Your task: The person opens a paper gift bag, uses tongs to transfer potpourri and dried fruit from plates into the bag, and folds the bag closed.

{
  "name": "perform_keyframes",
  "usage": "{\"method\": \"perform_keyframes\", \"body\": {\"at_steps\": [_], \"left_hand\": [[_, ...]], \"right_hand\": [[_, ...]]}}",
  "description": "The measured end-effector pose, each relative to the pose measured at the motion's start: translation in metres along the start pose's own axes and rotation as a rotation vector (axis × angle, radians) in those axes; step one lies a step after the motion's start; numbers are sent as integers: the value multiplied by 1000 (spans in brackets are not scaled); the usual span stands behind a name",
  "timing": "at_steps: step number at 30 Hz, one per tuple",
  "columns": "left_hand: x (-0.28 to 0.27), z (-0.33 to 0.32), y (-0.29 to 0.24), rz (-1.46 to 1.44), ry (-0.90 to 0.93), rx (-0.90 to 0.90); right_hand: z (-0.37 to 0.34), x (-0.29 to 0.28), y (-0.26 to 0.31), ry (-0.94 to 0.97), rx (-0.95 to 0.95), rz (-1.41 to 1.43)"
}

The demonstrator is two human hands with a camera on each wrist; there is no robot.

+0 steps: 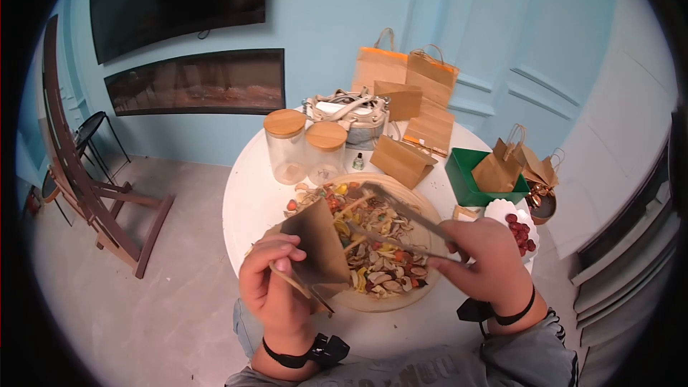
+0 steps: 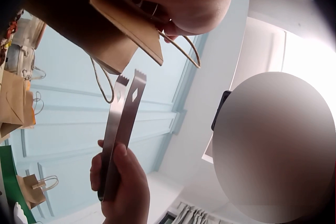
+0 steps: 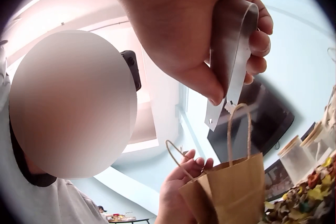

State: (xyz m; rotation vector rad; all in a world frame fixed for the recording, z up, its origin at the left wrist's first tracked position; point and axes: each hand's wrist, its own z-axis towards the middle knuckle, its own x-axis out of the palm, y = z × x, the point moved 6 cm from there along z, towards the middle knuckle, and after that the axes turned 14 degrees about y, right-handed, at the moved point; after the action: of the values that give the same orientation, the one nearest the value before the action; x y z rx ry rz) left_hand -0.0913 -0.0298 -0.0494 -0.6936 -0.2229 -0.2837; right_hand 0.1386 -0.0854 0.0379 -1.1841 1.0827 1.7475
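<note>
My left hand (image 1: pixel 271 283) grips a small brown paper bag (image 1: pixel 324 238) by its upper edge, its mouth tilted up. Twisted cord handles (image 2: pixel 181 50) loop out from the bag's top. In my right hand (image 1: pixel 491 261) is a pair of metal tongs (image 2: pixel 116 129) with toothed tips, pinched between thumb and fingers. The tips stand a little apart, nothing between them, close to the bag's mouth in both wrist views. Beneath both hands lies a round wooden tray (image 1: pixel 428 208) heaped with mixed dried fruit slices (image 1: pixel 387 276) in tan, yellow and orange.
Two glass jars with wooden lids (image 1: pixel 284 123), a small bottle (image 1: pixel 358 161) and a handbag (image 1: pixel 358 111) stand behind the tray. Several paper bags (image 1: pixel 432 75) are at the back. A green box (image 1: pixel 459 179) and a white scalloped plate (image 1: pixel 497 209) of dark red fruit (image 1: pixel 521 233) sit right.
</note>
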Motion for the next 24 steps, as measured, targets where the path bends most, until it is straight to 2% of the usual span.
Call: {"method": "perform_keyframes", "body": {"at_steps": [1, 7, 9, 11, 13, 15, 17, 19, 24], "left_hand": [[1, 0, 0, -16, 5, -9], [-1, -3, 0, 9, -2, -8], [0, -4, 1, 6, 4, -3], [1, -5, 1, 25, -23, -7], [2, -6, 1, 4, -15, -20], [3, -6, 1, 6, 7, -43], [2, -8, 2, 2, 26, -45], [2, -9, 3, 17, 31, -39], [3, -10, 4, 46, -17, -44]], "right_hand": [[-5, -1, -7, 2, 18, -7], [-60, -18, -72, -189, 409, -162], [-82, -22, -95, -175, 528, -201], [-103, -26, -116, -193, 694, -116], [-121, -37, -120, -204, 768, -154], [-143, -36, -146, -101, 943, -299], [-157, -36, -162, -66, 1006, -315], [-171, -26, -178, 143, 1139, -335], [-188, -17, -193, 278, 1197, -375]]}}
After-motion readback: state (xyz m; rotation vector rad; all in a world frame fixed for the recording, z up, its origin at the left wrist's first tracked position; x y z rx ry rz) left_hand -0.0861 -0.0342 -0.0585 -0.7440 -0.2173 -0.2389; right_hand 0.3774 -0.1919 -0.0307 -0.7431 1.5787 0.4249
